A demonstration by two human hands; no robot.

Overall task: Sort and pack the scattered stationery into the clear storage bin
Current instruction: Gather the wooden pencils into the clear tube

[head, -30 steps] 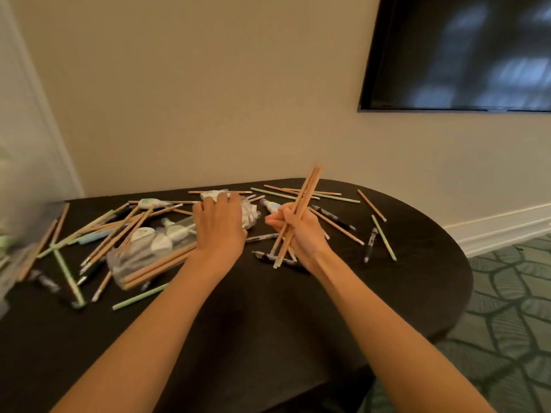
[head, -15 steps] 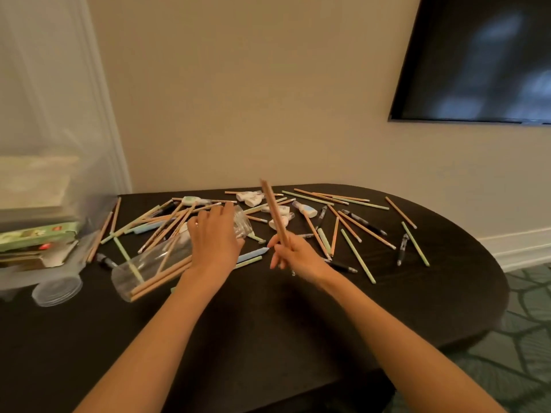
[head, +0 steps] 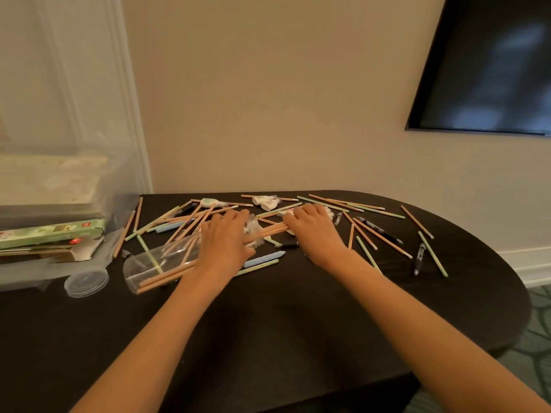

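Note:
Wooden, green and blue pencils [head: 384, 238], pens and white correction tapes [head: 266, 201] lie scattered over the dark table [head: 298, 323]. A clear plastic tube [head: 149, 265] lies on its side with several pencils inside. My left hand [head: 225, 241] holds the tube at its open end, palm down. My right hand [head: 316, 231] grips a bundle of wooden pencils [head: 268, 231] lying level, tips pointing left at the tube's mouth under my left hand. The clear storage bin [head: 119, 210] stands at the left table edge with boxes [head: 50, 234] inside.
A round clear lid [head: 86, 280] lies in front of the bin. A black pen [head: 419, 259] and green pencils [head: 432, 253] lie at the far right near the table's curved edge. A dark screen [head: 489, 64] hangs on the wall behind.
My right hand has brought the pencil bundle down from upright to level and moved it left against the tube's mouth. My left hand stays on the tube. The view has shifted left, showing the bin.

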